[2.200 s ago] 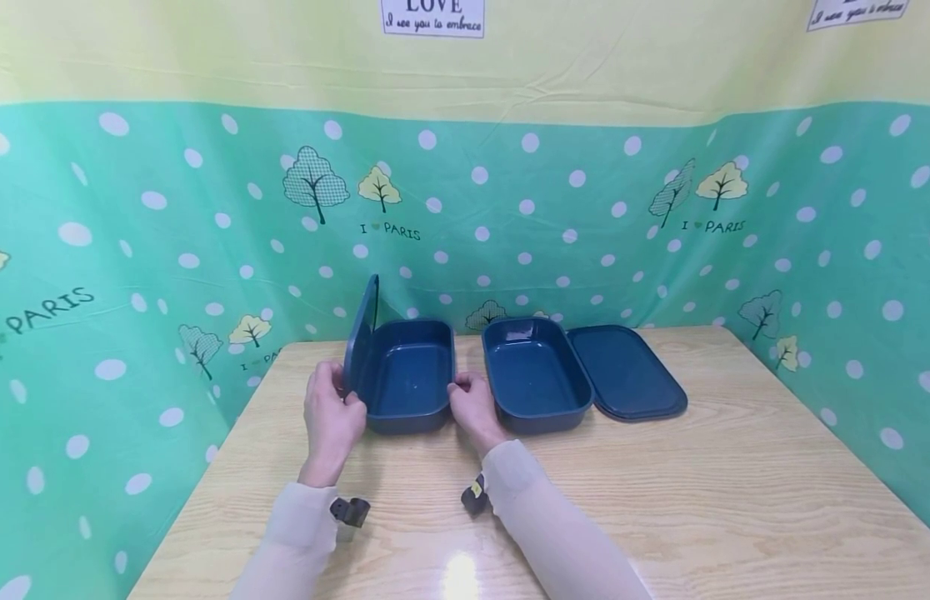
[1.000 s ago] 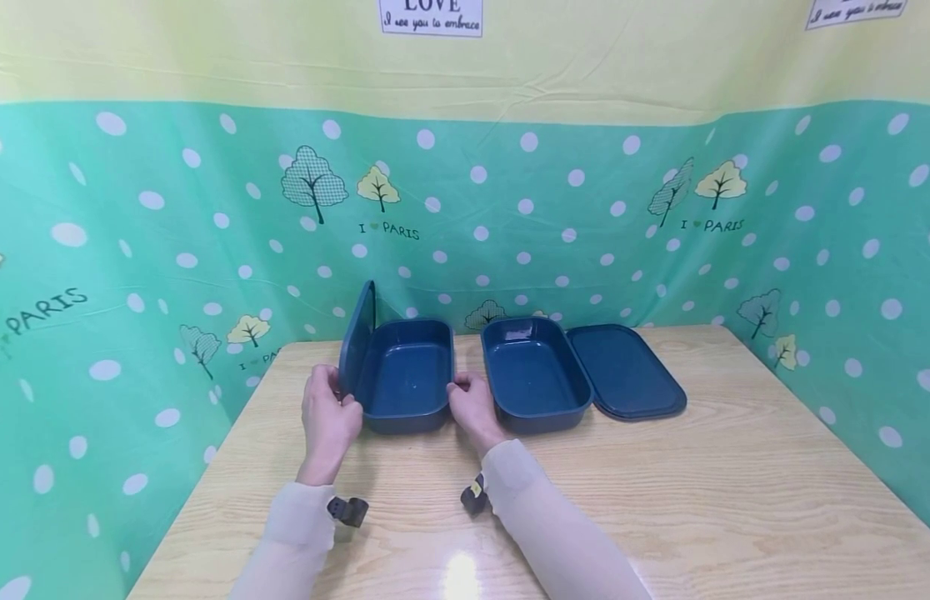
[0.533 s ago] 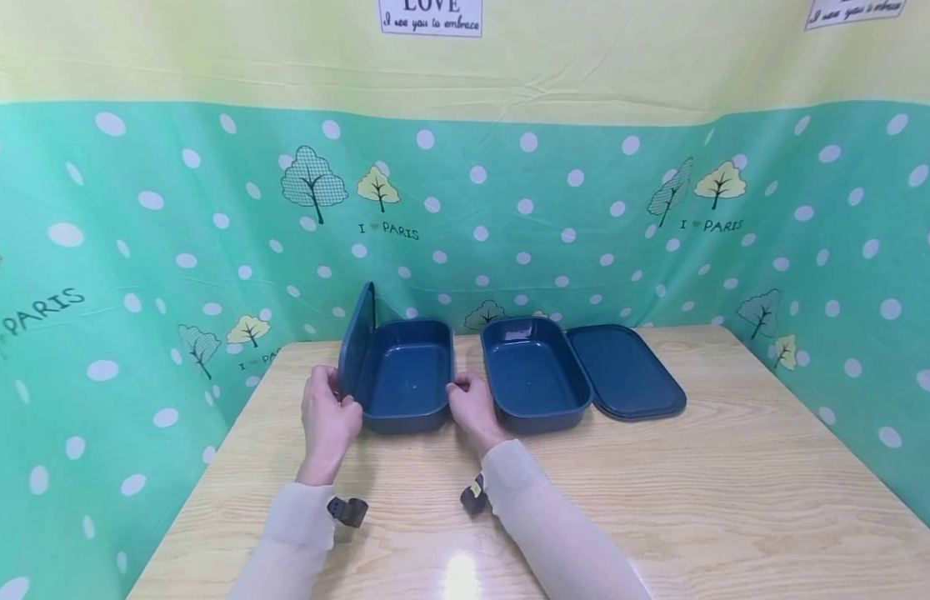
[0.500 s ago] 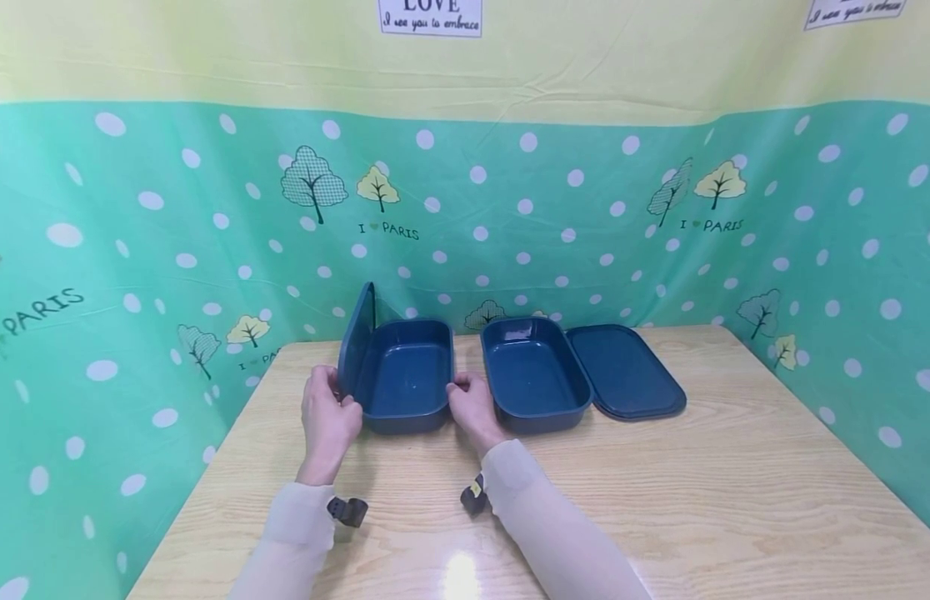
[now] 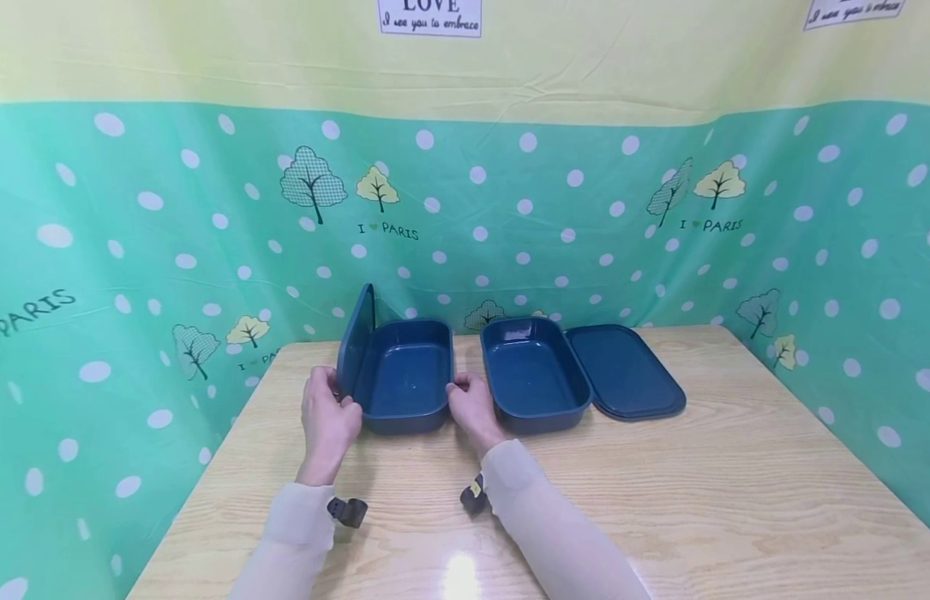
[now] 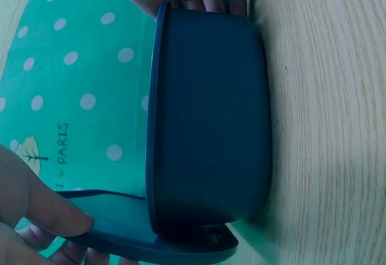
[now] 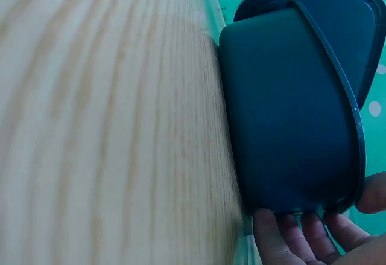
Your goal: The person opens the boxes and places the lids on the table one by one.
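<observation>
In the head view, my left hand (image 5: pixel 330 417) pinches a dark blue lid (image 5: pixel 354 342) by its near edge. The lid stands on its side, leaning slightly left, against the left wall of a dark blue food container (image 5: pixel 412 379). My right hand (image 5: pixel 474 408) grips that container's right wall; in the right wrist view the thumb is at the rim and the fingers (image 7: pixel 289 235) lie along the outer wall. The container (image 6: pixel 208 114) sits flat on the table in the left wrist view, with the lid (image 6: pixel 157 247) beside it. The head view shows nothing inside the container.
A second dark blue container (image 5: pixel 536 375) stands uncovered just right of my right hand. Another dark blue lid (image 5: pixel 626 371) lies flat beside it. The wooden table (image 5: pixel 660 500) ends at a green dotted curtain (image 5: pixel 547 217) at the back and sides.
Since the oldest frame, the upright lid has tipped slightly left and its top has dropped a little, with my left hand shifting slightly left. My right hand and both containers stay in place.
</observation>
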`<state>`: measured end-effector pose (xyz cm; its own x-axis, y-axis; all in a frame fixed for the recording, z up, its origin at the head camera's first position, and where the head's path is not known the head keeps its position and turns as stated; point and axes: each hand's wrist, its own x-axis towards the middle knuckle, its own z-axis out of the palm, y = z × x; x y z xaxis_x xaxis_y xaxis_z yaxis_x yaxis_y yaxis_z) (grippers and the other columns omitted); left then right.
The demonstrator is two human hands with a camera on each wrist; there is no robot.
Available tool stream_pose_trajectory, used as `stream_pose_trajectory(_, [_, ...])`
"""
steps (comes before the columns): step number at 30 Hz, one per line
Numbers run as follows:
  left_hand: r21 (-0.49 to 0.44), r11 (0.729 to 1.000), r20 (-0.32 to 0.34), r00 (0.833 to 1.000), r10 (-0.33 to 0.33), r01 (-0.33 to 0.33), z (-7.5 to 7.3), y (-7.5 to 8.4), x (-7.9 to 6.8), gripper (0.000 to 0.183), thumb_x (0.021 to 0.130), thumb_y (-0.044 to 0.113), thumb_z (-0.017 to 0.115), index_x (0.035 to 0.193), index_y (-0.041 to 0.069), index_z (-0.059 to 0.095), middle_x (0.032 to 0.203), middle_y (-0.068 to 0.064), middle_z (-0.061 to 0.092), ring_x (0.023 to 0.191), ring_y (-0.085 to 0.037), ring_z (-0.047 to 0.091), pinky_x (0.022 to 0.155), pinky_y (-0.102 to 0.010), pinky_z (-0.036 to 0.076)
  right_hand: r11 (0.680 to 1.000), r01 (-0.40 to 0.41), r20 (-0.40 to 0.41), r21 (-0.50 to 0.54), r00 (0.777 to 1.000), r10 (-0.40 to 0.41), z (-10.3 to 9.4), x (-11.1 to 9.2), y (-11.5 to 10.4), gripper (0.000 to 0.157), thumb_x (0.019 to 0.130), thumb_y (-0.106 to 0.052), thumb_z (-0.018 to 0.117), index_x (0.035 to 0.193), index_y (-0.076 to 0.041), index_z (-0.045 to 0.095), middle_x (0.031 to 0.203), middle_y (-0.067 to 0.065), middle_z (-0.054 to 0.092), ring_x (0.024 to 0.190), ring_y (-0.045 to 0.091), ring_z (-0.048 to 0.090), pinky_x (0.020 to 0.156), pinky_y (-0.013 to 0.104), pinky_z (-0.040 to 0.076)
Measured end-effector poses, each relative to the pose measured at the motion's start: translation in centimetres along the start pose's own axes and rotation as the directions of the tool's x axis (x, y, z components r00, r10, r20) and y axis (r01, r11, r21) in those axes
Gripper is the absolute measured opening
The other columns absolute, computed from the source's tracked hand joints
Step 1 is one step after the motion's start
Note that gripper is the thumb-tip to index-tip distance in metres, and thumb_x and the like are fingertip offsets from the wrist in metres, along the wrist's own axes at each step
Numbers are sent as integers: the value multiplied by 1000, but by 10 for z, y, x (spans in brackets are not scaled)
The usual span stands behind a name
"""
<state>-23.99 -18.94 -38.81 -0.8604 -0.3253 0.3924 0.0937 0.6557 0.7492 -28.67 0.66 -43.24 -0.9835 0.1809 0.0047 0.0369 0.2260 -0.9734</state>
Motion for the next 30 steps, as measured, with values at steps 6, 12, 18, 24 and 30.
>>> stream_pose_trajectory(6, [4, 1000, 7, 1000, -9, 9, 0, 0, 0, 33, 74, -6, 48, 106, 2, 43, 96, -13, 46, 88, -27, 44, 75, -40, 37, 1000, -4, -1, 1, 1000, 4, 0, 0, 0, 27, 85, -15, 55, 108, -1, 57, 99, 8, 56, 93, 21, 52, 82, 34, 44])
stream_pose_trajectory(12, [-1, 1000, 19, 1000, -13, 13, 0, -1, -1, 34, 75, -6, 48, 108, 2, 43, 98, -13, 46, 89, -28, 44, 76, -41, 38, 1000, 3, 0, 1, 1000, -3, 0, 0, 0, 28, 85, -15, 55, 109, -1, 57, 99, 8, 56, 93, 21, 52, 82, 35, 44])
stream_pose_trajectory(18, [1, 1000, 26, 1000, -15, 15, 1, -1, -1, 34, 74, -6, 48, 107, 2, 43, 97, -14, 46, 89, -28, 44, 76, -41, 38, 1000, -1, 7, 0, 1000, 1, -1, 0, 0, 28, 85, -15, 54, 109, -1, 57, 100, 8, 56, 94, 21, 52, 83, 35, 44])
stream_pose_trajectory(24, [1, 1000, 36, 999, -31, 31, 0, 0, -2, 35, 74, -5, 48, 108, 2, 42, 98, -13, 45, 90, -28, 44, 76, -41, 39, 1000, -14, 12, 0, 1000, 14, -1, 0, 0, 29, 85, -16, 54, 111, -2, 56, 102, 8, 56, 96, 21, 51, 85, 35, 43])
stream_pose_trajectory(30, [5, 999, 39, 999, -32, 32, 0, 0, -1, 36, 74, -5, 47, 109, 2, 42, 99, -14, 45, 90, -29, 44, 77, -42, 39, 1000, -15, 9, 6, 1000, 15, -1, 1, -1, 29, 85, -16, 54, 110, -2, 56, 102, 8, 55, 96, 21, 51, 85, 35, 43])
